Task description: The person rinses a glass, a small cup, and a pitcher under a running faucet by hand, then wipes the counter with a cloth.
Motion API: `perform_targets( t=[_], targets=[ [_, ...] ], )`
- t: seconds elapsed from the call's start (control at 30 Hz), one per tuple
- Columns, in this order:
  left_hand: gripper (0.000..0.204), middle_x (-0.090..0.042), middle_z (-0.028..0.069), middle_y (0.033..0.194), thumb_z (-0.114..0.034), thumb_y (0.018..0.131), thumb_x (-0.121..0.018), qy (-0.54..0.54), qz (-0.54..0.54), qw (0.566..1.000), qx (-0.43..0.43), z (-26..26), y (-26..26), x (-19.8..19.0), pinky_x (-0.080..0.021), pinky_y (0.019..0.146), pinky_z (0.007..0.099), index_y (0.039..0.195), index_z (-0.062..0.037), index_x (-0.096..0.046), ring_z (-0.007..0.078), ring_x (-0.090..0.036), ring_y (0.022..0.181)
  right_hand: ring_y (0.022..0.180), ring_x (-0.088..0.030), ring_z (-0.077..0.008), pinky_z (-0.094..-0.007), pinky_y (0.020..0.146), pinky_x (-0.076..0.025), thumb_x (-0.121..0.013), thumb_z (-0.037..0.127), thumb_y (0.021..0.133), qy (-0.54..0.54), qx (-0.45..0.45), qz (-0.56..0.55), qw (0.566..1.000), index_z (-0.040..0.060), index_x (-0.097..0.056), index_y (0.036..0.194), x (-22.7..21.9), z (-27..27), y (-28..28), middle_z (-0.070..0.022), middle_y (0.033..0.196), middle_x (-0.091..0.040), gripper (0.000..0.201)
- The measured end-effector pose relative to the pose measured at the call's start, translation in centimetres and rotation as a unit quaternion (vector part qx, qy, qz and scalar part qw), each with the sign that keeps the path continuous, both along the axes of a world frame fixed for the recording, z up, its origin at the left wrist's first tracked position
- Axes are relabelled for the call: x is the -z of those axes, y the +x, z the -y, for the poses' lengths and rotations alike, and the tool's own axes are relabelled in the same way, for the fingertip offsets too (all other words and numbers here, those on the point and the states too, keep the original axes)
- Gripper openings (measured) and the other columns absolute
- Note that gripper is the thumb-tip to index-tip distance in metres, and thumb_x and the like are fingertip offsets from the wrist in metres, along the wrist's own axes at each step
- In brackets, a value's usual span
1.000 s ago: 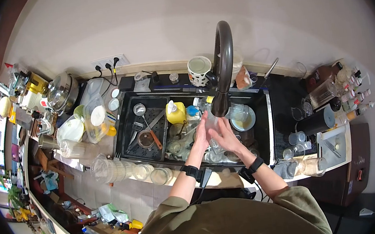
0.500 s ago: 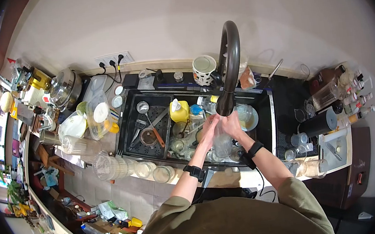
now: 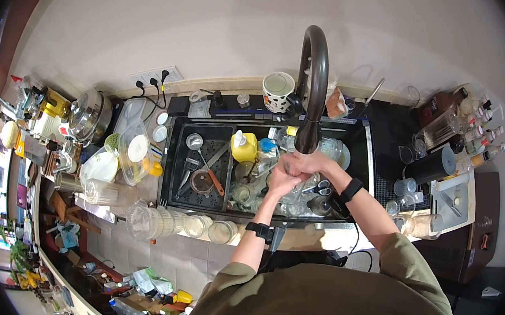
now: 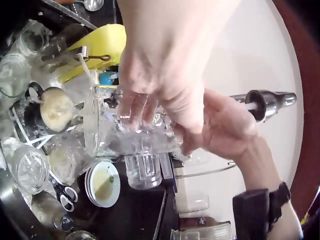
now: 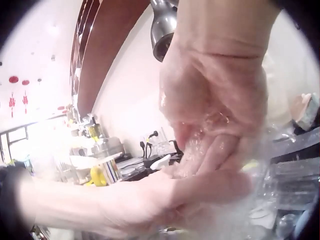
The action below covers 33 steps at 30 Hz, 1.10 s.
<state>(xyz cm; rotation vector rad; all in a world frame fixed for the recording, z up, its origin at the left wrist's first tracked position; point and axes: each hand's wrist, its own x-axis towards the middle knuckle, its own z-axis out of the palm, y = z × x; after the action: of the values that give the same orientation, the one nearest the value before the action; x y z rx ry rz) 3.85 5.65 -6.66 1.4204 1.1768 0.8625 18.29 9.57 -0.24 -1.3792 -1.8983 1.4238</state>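
Both hands meet under the black faucet [image 3: 308,134], over the crowded black sink [image 3: 199,209]. My left hand [image 3: 284,179] curls its fingers [image 4: 135,107] round a clear, wet glass jar [image 4: 112,132], which has its open rim toward the sink. My right hand [image 4: 225,125] is bent over close against the left at the jar's other end. In the right wrist view, the right hand [image 5: 215,95] overlaps the left hand [image 5: 165,197], with water glinting between them; I cannot tell whether its curled fingers grip the jar. The head view mostly hides the jar behind the hands.
Glass jars [image 4: 30,170], scissors [image 4: 64,195] and stacked bowls [image 4: 103,182] crowd the sink. A yellow pump bottle [image 3: 243,148] stands left of the hands, near a strainer [image 3: 202,181]. Tall clear containers [image 3: 148,220] line the front edge.
The hands have moved slightly right with the faucet spout and turned closer together, left over right. The clear jar, visible below them half a second ago, is now mostly hidden.
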Motion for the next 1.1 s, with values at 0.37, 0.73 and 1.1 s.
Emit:
perform_targets(
  t=[0.37,0.73,1.1],
  targets=[
    [0.081,-0.062,0.0139,0.109,-0.017,0.051,-0.081,0.097,0.009,0.995,-0.036,0.3,-1.0,-6.3,-0.051,0.084,0.0410,0.125,-0.0057,-0.049,0.0340,-0.061,0.099,0.092,-0.064,-0.0270,-0.0390,0.082,-0.052,-0.054,0.021,0.092,-0.355,0.066,-0.370,0.856,-0.0033,-0.059,0.100,-0.6,0.4,0.3,-0.0168,0.107,-0.061,0.027],
    [0.084,-0.059,0.0173,0.114,-0.012,0.046,-0.083,0.207,-0.098,0.973,-0.005,0.9,-0.5,-6.1,-0.048,0.091,0.0404,0.122,0.0003,-0.051,0.0352,-0.058,0.105,0.101,-0.059,-0.0366,-0.0409,0.090,-0.045,-0.054,0.018,0.080,0.137,-0.218,0.341,0.904,-0.0013,-0.064,0.104,3.4,-0.8,-2.4,-0.0260,0.109,-0.061,0.033],
    [0.082,-0.061,0.0152,0.110,-0.011,0.047,-0.082,0.202,-0.101,0.973,-0.038,1.1,-0.7,-4.3,-0.048,0.089,0.0404,0.123,-0.0040,-0.051,0.0343,-0.059,0.103,0.092,-0.062,-0.0221,-0.0387,0.080,-0.052,-0.057,0.015,0.091,-0.358,0.109,-0.290,0.881,0.0091,-0.057,0.109,5.8,0.3,-1.9,-0.0086,0.104,-0.063,0.019]
  ],
)
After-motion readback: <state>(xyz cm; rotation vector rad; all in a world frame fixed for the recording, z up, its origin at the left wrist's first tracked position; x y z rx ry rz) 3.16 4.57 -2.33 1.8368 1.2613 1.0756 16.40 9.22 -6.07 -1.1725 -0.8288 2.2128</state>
